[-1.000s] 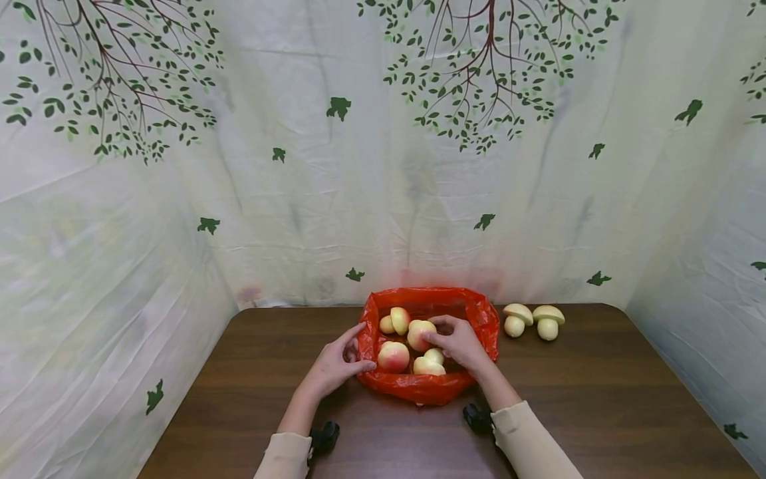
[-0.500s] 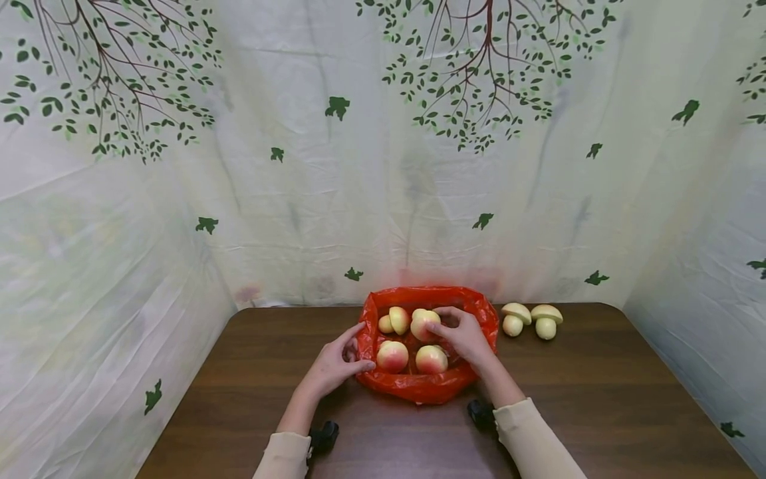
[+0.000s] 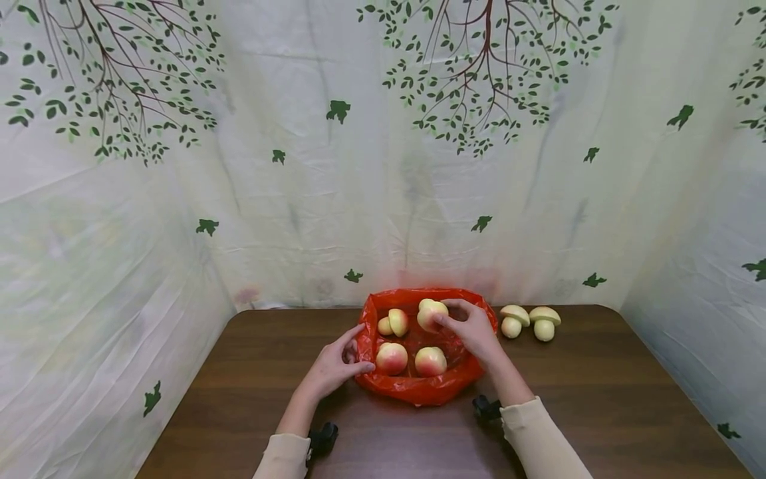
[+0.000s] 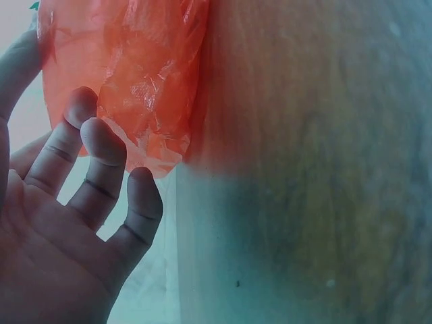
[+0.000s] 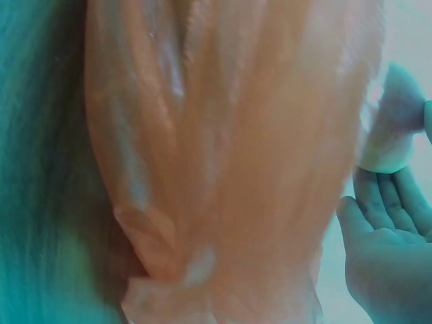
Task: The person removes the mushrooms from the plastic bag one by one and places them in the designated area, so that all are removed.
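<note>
In the head view a red plastic bag (image 3: 420, 396) stands with its mouth spread wide. My right hand (image 3: 477, 330) pinches a toy mushroom (image 3: 432, 315), cream and pink, inside the bag's right half. Three more toy mushrooms lie in the bag: one far left (image 3: 397, 322), one near left (image 3: 391, 358) and one near right (image 3: 430, 362). My left hand (image 3: 330, 364) rests its spread thumb and finger on the bag's left rim. In the left wrist view the other fingers (image 4: 104, 145) are loosely bent beside the plastic. The bag wall partly hides the held mushroom (image 5: 388, 128) in the right wrist view.
Two toy mushrooms, a left one (image 3: 513, 320) and a right one (image 3: 545, 323), stand on the brown wooden table (image 3: 598, 399) just right of the bag. A leaf-printed curtain (image 3: 383, 213) hangs close behind the table's far edge.
My right hand has carried the pinched mushroom a little to the right and farther back. The near-right mushroom in the bag has rolled and now shows a pink side. My left hand stays put.
</note>
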The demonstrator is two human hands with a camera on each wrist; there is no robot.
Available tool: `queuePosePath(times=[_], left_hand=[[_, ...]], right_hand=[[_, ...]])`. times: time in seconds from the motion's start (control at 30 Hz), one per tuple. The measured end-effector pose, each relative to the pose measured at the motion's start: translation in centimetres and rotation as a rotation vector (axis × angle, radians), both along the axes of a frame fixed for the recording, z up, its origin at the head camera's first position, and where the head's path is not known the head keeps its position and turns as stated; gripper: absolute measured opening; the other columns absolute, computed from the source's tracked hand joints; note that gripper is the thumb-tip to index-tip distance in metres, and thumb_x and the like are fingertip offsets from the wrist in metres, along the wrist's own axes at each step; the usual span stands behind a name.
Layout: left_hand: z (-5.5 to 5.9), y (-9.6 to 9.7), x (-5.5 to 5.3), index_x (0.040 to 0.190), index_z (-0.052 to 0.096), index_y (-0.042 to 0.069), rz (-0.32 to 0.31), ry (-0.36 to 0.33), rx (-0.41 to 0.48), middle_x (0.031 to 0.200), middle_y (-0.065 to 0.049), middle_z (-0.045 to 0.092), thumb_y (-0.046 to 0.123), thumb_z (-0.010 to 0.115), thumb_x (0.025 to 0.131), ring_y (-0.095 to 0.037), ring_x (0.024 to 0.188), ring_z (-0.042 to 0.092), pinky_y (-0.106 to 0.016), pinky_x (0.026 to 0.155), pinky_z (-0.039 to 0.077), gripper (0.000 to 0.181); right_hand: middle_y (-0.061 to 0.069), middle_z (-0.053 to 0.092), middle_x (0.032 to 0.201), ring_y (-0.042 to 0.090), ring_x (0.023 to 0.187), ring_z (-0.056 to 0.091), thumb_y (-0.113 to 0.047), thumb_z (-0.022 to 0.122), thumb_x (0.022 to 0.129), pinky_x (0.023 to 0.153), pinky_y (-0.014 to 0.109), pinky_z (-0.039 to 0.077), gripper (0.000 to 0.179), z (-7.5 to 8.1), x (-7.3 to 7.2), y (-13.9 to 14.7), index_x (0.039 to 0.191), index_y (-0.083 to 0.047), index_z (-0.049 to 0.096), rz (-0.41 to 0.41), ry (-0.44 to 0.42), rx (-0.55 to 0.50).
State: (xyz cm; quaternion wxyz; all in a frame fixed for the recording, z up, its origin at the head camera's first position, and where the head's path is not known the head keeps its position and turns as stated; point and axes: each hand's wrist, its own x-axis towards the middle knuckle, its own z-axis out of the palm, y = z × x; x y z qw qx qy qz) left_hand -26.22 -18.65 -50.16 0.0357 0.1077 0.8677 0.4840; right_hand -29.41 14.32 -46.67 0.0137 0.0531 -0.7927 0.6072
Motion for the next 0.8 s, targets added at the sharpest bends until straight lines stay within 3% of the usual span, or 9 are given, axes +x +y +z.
queuePosePath(times=[0.3, 0.8], left_hand=[[0.2, 0.2, 0.0, 0.159, 0.050, 0.018, -0.003, 0.010, -0.015, 0.097, -0.006, 0.058, 0.031, 0.089, 0.086, -0.018, 0.083, 0.052, -0.027, 0.066, 0.048, 0.084], [0.1, 0.0, 0.2, 0.159, 0.049, 0.018, -0.003, 0.002, 0.002, 0.098, -0.006, 0.057, 0.030, 0.089, 0.087, -0.018, 0.084, 0.051, -0.026, 0.066, 0.048, 0.084]], right_hand=[[0.011, 0.068, 0.139, 0.029, 0.127, 0.062, -0.049, 0.081, 0.091, 0.114, 0.049, 0.050, 0.059, 1.3, 0.2, 1.4, 0.137, -0.014, 0.069, -0.035, 0.010, 0.011], [0.015, 0.064, 0.144, 0.027, 0.128, 0.061, -0.048, 0.078, 0.094, 0.104, 0.026, 0.053, 0.064, 2.8, 0.9, 5.2, 0.144, -0.011, 0.063, -0.072, -0.008, -0.037]])
